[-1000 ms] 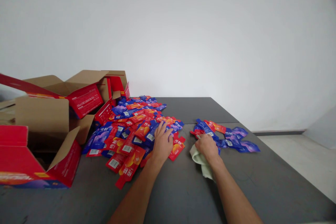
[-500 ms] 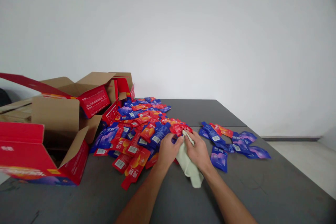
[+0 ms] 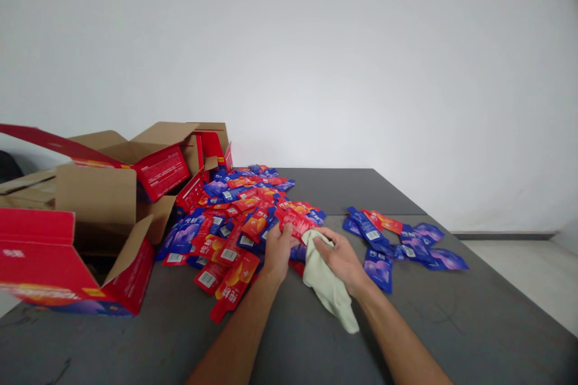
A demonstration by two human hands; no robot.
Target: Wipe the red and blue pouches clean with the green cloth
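Observation:
Between my hands a red pouch (image 3: 295,222) is held up, its printed face towards me. My left hand (image 3: 277,251) is closed on its left end, thumb on top. A pale green cloth (image 3: 329,289) hangs from my right hand (image 3: 338,255), which pinches it against the pouch's right end. Red and blue pouches (image 3: 235,234) lie in a big heap just beyond and left of my left hand. To the right of my right hand is a smaller group of mostly blue pouches (image 3: 378,269), with an orange-red one (image 3: 383,222) among them.
Open red cardboard boxes stand along the left, the nearest box (image 3: 40,258) with its flaps spread and another box (image 3: 162,173) behind it. The dark grey table (image 3: 451,313) reaches back to a white wall (image 3: 343,60).
My left hand has moved slightly left, and my hands are farther apart. More of the red pouch now shows between them. The cloth hangs spread out more, lower and to the right.

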